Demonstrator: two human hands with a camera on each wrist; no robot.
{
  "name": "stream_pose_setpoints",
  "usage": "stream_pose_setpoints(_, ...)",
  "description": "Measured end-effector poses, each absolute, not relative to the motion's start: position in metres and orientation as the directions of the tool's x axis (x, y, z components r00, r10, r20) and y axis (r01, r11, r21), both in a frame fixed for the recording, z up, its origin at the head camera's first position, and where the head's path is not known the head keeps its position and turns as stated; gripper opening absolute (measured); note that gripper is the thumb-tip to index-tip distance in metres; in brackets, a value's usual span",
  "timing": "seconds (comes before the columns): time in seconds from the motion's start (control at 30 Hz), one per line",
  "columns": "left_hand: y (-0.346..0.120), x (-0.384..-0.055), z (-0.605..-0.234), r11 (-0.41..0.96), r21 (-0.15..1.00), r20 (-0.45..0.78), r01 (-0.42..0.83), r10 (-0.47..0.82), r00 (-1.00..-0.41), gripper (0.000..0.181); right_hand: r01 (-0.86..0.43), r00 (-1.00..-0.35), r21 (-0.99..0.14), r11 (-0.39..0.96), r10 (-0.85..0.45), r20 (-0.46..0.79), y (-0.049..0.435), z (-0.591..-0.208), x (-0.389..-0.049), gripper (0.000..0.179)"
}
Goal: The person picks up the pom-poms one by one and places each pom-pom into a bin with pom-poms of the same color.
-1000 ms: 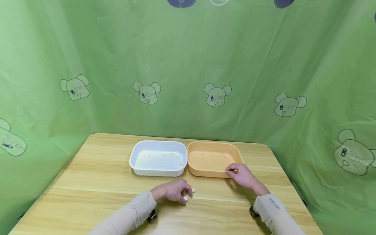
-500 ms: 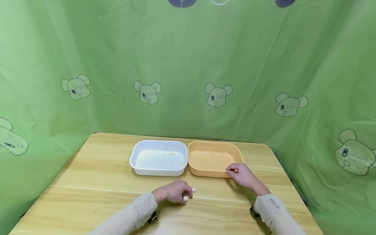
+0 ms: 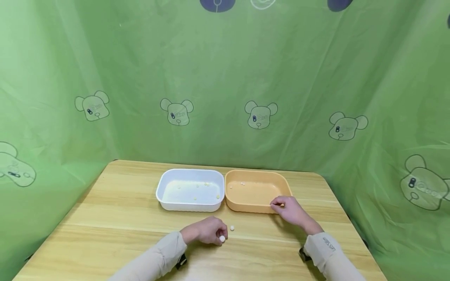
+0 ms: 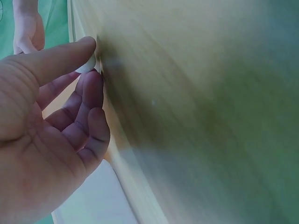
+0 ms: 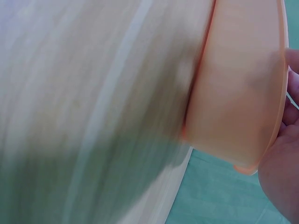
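My left hand (image 3: 211,231) is low over the table, pinching a small white ball (image 3: 222,238) between thumb and fingers. In the left wrist view that ball (image 4: 87,64) is partly covered by the thumb, with the other fingers curled. A second white ball (image 3: 232,228) lies on the table just beyond the fingertips. My right hand (image 3: 289,209) is at the near right corner of the orange box (image 3: 246,207). In the right wrist view its thumb and curled fingers (image 5: 291,84) grip the box's rim; the far fingertips are hidden.
A white box (image 3: 190,207) stands against the orange one's left side, with several small pale and yellowish pieces inside. Several small white pieces (image 3: 243,184) lie in the orange box. Green printed cloth (image 3: 218,144) hangs behind the wooden table (image 3: 116,203).
My left hand has drawn slightly back from the second ball, and the ball in its fingers shows more fully. My right hand and both boxes stay in place.
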State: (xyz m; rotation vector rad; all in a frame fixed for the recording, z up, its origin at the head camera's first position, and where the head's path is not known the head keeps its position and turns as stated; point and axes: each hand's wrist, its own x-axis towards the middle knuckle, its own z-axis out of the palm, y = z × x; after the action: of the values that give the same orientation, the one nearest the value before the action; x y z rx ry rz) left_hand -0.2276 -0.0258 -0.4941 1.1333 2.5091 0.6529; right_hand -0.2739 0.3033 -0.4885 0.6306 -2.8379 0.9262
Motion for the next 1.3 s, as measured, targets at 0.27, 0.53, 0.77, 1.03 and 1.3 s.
stream_pose_setpoints(0.27,-0.027,-0.229,-0.491,0.565,0.563,-0.080,0.603,0.764,-0.640,0.014,-0.417,-0.908,-0.549,0.725,-0.357,0.218,0.304,-0.489,-0.274,0.007)
stream_pose_setpoints(0.53,-0.029,-0.232,-0.478,0.529,0.666,-0.067,0.527,0.746,-0.663,0.015,-0.416,-0.908,-0.546,0.727,-0.357,0.217,0.304,-0.489,-0.273,0.007)
stream_pose_setpoints(0.77,-0.027,-0.237,-0.468,0.482,0.732,-0.019,0.481,0.720,-0.693,0.017,-0.409,-0.912,-0.542,0.734,-0.348,0.216,0.303,-0.489,-0.273,0.007)
stream_pose_setpoints(1.03,-0.027,-0.244,-0.457,0.468,0.725,0.044,0.506,0.701,-0.712,0.016,-0.405,-0.914,-0.539,0.739,-0.345,0.214,0.302,-0.488,-0.271,0.007)
stream_pose_setpoints(1.3,-0.027,-0.250,-0.449,0.436,0.769,0.085,0.467,0.655,-0.751,0.018,-0.403,-0.915,-0.537,0.741,-0.342,0.214,0.302,-0.487,-0.271,0.007)
